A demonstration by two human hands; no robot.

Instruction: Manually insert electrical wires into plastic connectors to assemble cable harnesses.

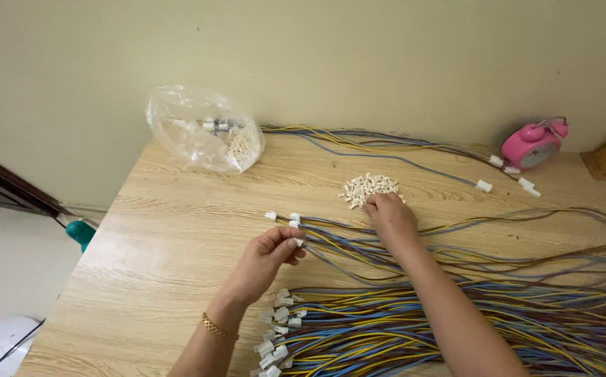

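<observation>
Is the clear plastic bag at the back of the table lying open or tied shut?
Cannot tell. The clear plastic bag lies crumpled on its side on the table, with small pale parts inside; its mouth is not visible.

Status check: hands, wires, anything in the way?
Left hand pinches a white wire connector. Right hand at small connector pile. Wire bundle beside both; nothing blocking.

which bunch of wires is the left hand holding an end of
The thin bunch across the table's middle: the left hand pinches its white connector. The thick bundle at the near edge and the far bunch lie untouched.
</observation>
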